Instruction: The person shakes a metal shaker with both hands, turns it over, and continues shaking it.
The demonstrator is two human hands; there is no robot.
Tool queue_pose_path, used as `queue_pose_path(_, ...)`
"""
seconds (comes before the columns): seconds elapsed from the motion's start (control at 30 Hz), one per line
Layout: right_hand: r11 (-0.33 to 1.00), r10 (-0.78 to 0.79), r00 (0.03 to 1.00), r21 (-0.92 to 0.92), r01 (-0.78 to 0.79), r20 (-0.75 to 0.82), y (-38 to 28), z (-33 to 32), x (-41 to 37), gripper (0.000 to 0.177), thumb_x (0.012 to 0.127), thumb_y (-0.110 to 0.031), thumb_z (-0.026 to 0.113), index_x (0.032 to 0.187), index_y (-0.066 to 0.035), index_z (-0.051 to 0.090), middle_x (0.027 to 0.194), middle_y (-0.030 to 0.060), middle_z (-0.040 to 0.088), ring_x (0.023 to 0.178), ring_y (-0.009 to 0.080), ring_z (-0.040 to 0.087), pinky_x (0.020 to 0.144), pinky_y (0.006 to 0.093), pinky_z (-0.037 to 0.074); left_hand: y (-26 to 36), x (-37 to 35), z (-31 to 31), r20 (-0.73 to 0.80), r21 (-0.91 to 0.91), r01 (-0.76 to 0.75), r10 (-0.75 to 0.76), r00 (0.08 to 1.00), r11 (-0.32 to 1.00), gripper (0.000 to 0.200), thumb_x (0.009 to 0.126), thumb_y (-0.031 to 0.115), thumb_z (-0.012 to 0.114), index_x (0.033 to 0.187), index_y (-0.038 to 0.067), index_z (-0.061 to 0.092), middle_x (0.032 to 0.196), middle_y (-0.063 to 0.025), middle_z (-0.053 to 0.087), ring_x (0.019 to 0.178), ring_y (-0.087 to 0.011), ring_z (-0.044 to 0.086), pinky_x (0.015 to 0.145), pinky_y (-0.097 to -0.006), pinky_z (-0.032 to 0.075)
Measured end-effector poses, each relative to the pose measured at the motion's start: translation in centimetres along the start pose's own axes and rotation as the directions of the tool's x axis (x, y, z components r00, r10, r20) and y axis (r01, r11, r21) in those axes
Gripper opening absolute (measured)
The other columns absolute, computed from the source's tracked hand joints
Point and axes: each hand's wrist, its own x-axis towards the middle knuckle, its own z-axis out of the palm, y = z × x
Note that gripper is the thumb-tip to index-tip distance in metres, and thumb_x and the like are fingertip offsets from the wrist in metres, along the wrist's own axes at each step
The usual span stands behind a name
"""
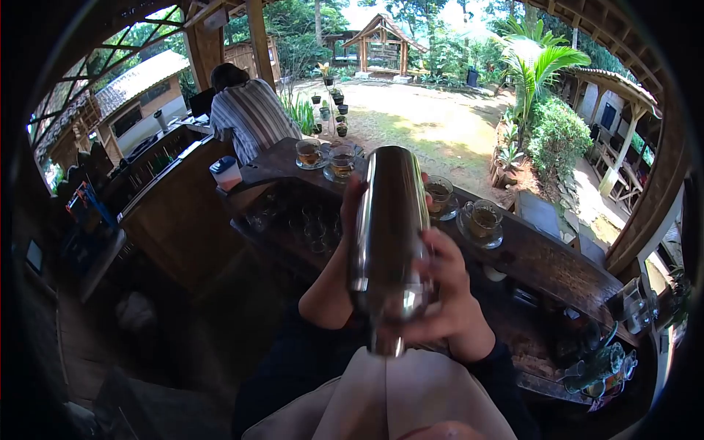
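A tall steel cocktail shaker stands upright in front of me, held in both hands above the bar. My left hand wraps its upper left side from behind, mostly hidden by the metal. My right hand grips its lower right side and base. Behind the shaker, glass cups of brown tea sit on saucers along the wooden counter: two at the far left and two at the right.
Several empty glasses stand on a lower shelf under the counter. A white lidded cup sits at the counter's left end. A person in a striped shirt bends over a side counter at the back left. Glassware crowds the right.
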Motion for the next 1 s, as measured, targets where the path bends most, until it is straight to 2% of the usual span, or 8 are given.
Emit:
queue_pose_path(0.07,0.979,0.130,0.990,-0.164,-0.121,0.047,2.7,0.3,-1.1,0.039,0.065,-0.022,0.078,0.101,-0.034,0.069,0.120,0.0121,0.041,0.122,0.0387,0.040,0.103,0.0559,0.034,-2.1,0.6,-0.5,-0.358,0.654,-0.079,0.400,0.844,0.752,0.073,0.084,0.060,0.047,0.121,-0.003,0.049,0.111,-0.0208,0.059,0.098,-0.0331,0.061,0.081,-0.0441,0.054)
queue_pose_path(0.17,0.840,0.536,0.817,0.038,-0.542,-0.212,4.3,-0.2,-1.4,0.036,0.064,-0.023,0.079,0.099,-0.031,0.071,0.118,0.0128,0.040,0.121,0.0417,0.040,0.102,0.0565,0.036,-2.2,2.0,-4.5,-0.368,-0.197,-0.033,-0.043,0.929,0.980,0.061,0.086,0.052,0.043,0.114,-0.001,0.054,0.101,-0.0178,0.063,0.090,-0.0326,0.064,0.079,-0.0463,0.054)
queue_pose_path(0.43,0.991,-0.128,0.970,-0.059,0.118,-0.208,-2.1,-2.0,-2.1,0.056,0.061,-0.020,0.082,0.110,-0.038,0.062,0.120,-0.0183,0.050,0.117,0.0285,0.052,0.096,0.0562,0.038,-5.5,4.5,3.2,0.543,0.135,-0.307,0.188,0.818,0.942,0.088,0.082,0.061,0.057,0.138,0.000,0.029,0.122,-0.0303,0.044,0.098,-0.0410,0.060,0.079,-0.0451,0.057)
queue_pose_path(0.5,0.923,-0.342,0.928,-0.242,0.300,-0.151,-1.6,-3.5,-2.5,0.056,0.061,-0.022,0.082,0.111,-0.040,0.061,0.120,-0.0190,0.051,0.117,0.0287,0.052,0.093,0.0539,0.039,-6.8,4.3,1.4,0.437,0.130,-0.313,0.229,0.870,0.941,0.091,0.079,0.061,0.062,0.136,-0.004,0.030,0.126,-0.0279,0.038,0.097,-0.0416,0.060,0.079,-0.0444,0.057)
queue_pose_path(0.6,0.979,0.159,0.987,-0.121,-0.162,-0.035,2.8,-5.9,-2.9,0.046,0.065,-0.023,0.075,0.110,-0.021,0.065,0.131,0.0112,0.051,0.120,0.0437,0.047,0.100,0.0564,0.035,-6.6,4.2,-6.4,-0.065,-0.420,0.114,-0.155,0.986,0.900,0.058,0.089,0.049,0.048,0.124,0.003,0.049,0.116,-0.0195,0.058,0.102,-0.0321,0.060,0.089,-0.0427,0.051)
queue_pose_path(0.73,0.909,0.405,0.909,-0.066,-0.412,-0.097,2.2,-8.6,-2.0,0.047,0.074,-0.033,0.071,0.107,-0.001,0.061,0.120,0.0198,0.057,0.122,0.0422,0.047,0.104,0.0534,0.034,-9.6,5.2,-3.8,-0.484,-0.181,-0.205,0.095,0.870,0.962,0.051,0.091,0.046,0.043,0.116,0.003,0.054,0.108,-0.0178,0.062,0.100,-0.0291,0.061,0.085,-0.0409,0.053)
queue_pose_path(0.8,0.986,0.107,0.993,-0.123,-0.113,-0.047,-2.7,-10.0,0.5,0.037,0.068,-0.014,0.072,0.104,-0.018,0.068,0.108,0.0029,0.065,0.113,0.0320,0.056,0.104,0.0576,0.031,-9.7,3.8,0.2,-0.159,-0.257,0.121,-0.165,0.973,0.959,0.055,0.091,0.048,0.042,0.119,0.001,0.052,0.108,-0.0180,0.062,0.101,-0.0294,0.061,0.084,-0.0421,0.053)
queue_pose_path(1.0,0.954,-0.288,0.936,-0.150,0.261,-0.202,-3.7,-7.5,-2.2,0.043,0.066,-0.018,0.078,0.105,-0.030,0.064,0.111,-0.0097,0.059,0.114,0.0228,0.055,0.096,0.0606,0.034,-13.8,3.9,5.3,0.681,0.028,-0.327,0.221,0.698,0.945,0.086,0.086,0.065,0.047,0.143,0.004,0.026,0.134,-0.0246,0.038,0.117,-0.0389,0.051,0.091,-0.0490,0.051)
